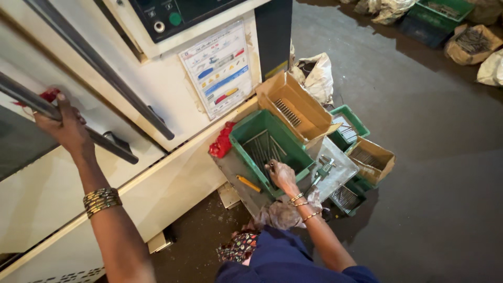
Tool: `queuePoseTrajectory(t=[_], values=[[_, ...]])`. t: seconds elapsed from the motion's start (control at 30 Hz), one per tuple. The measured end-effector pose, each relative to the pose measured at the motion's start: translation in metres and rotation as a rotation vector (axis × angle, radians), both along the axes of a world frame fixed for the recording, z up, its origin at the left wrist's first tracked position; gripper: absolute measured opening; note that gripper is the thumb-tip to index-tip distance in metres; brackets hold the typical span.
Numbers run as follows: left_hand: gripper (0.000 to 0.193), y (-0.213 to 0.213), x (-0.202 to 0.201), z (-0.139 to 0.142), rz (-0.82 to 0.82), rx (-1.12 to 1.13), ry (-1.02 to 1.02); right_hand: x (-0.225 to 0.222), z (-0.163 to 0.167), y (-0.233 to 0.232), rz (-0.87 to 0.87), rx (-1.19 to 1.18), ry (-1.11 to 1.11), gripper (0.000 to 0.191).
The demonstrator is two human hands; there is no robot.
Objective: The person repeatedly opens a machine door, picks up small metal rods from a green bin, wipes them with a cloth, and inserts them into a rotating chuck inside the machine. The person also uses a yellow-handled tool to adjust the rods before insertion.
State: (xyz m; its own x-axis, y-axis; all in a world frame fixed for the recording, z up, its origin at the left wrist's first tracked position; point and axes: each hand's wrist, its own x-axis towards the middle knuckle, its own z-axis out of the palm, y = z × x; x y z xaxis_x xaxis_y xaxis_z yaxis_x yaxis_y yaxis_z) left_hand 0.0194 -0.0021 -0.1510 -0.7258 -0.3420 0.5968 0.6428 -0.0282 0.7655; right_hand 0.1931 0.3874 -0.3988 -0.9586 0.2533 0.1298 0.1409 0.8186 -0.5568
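My left hand (65, 126) is raised at the left and grips the long metal handle bar (31, 99) of a cream machine door; a red rag shows behind the fingers. My right hand (280, 174) reaches down into a green plastic crate (246, 133) that holds several long metal rods (262, 149). The fingers are curled around something small and dark at the crate's near edge; what it is cannot be made out. Bangles sit on both wrists.
A yellow-handled tool (248, 183) and a metal caliper (325, 169) lie on a grey tray beside the crate. Open cardboard boxes (293, 107) and smaller green crates (348, 126) of metal parts stand to the right. Sacks lie on the dark floor at the top right.
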Motion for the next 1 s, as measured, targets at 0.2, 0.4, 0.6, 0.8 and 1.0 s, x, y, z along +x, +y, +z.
queuePoseTrajectory(t=[0.2, 0.4, 0.6, 0.8, 1.0], values=[[0.025, -0.007, 0.005, 0.0, -0.013, -0.015, -0.001, 0.01, 0.004, -0.013, -0.034, 0.012, -0.042, 0.03], [0.023, -0.015, 0.008, -0.004, -0.033, 0.013, 0.017, 0.015, 0.004, -0.019, -0.046, 0.024, 0.024, 0.029], [0.021, -0.018, 0.006, -0.005, -0.034, 0.024, 0.005, 0.015, 0.003, -0.023, -0.054, 0.038, 0.02, 0.03], [0.021, -0.019, 0.005, -0.006, -0.033, 0.039, -0.002, 0.013, 0.003, -0.024, -0.028, 0.039, 0.021, 0.03], [0.019, -0.022, 0.005, -0.009, -0.036, 0.012, 0.0, 0.011, 0.003, -0.025, -0.044, 0.006, -0.058, 0.031]])
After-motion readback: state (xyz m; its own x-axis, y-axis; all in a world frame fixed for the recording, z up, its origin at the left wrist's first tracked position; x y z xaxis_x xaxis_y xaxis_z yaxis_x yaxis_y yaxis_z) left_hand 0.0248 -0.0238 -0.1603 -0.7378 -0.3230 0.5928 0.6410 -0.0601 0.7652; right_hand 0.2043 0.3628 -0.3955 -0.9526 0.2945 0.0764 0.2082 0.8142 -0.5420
